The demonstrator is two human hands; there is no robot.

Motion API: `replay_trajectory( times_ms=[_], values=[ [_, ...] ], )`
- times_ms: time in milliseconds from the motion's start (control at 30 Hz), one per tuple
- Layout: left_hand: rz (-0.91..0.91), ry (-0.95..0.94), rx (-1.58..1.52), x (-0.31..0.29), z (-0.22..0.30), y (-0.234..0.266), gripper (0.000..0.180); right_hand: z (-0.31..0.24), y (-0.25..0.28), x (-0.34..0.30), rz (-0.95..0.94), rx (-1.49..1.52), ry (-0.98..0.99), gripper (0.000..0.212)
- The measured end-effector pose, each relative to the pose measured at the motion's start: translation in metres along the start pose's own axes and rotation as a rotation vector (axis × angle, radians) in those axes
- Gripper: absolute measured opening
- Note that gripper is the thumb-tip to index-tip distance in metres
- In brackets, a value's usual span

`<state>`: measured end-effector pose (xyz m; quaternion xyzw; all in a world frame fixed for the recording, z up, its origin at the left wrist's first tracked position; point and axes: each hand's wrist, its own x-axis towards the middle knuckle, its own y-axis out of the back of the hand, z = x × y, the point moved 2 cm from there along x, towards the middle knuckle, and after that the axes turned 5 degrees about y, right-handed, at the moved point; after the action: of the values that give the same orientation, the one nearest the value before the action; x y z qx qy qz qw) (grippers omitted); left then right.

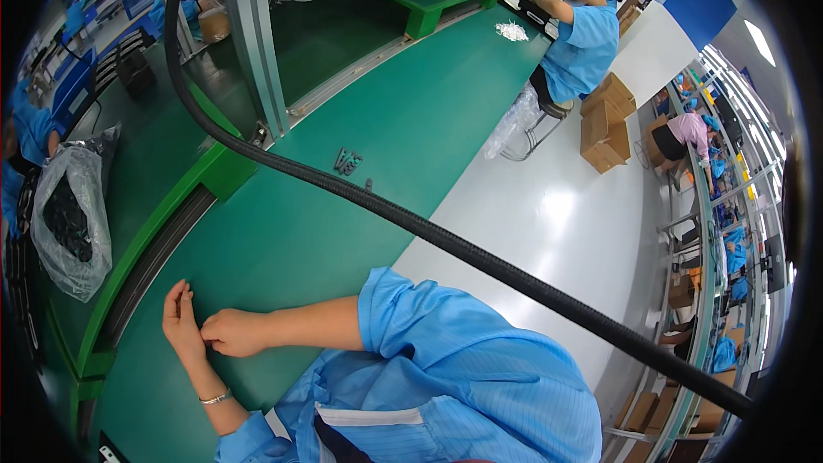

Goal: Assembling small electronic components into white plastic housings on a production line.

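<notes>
My left hand (179, 322) is raised over the green work surface (283, 266), fingers stretched upward and slightly bent, with nothing visible in them. A metal bracelet (216, 397) circles that wrist. My right hand (233, 332) is closed, its fingers curled inward against the heel of the left hand. Whatever its fingers may hold is hidden. Beyond both hands, several small dark parts (347, 161) lie together on the surface, with one separate dark piece (369, 184) beside them. Neither hand touches these parts.
A thick black hose (411, 223) crosses diagonally above the surface. At left, a clear plastic bag (73, 223) holds dark items. A metal post (255, 43) stands farther back. A co-worker (583, 43) sits at the far end near white pieces (512, 31); cardboard boxes (605, 124) stand behind.
</notes>
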<state>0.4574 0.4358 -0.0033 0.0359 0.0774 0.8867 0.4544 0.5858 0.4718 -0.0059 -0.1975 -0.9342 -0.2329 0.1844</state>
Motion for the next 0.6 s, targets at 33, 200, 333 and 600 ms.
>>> replay_trajectory(
  times_ms=[33, 200, 333, 600],
  values=[
    [0.002, -0.008, 0.008, 0.0009, 0.0008, -0.0007, 0.023, 0.0007, -0.0001, 0.0003, 0.0, -0.003, 0.0, 0.009],
    [0.001, 0.001, 0.003, 0.0002, 0.0019, -0.0016, 0.023, -0.0002, 0.0008, -0.0004, 0.003, 0.003, 0.028, 0.009],
    [-0.013, 0.009, 0.017, 0.0021, 0.0016, -0.0027, 0.024, -0.0026, 0.0054, -0.0003, -0.013, -0.002, -0.015, 0.008],
    [0.021, -0.018, 0.061, -0.0008, 0.0046, -0.0021, 0.023, -0.0028, 0.0037, 0.0015, -0.033, -0.022, -0.001, 0.013]
  ],
)
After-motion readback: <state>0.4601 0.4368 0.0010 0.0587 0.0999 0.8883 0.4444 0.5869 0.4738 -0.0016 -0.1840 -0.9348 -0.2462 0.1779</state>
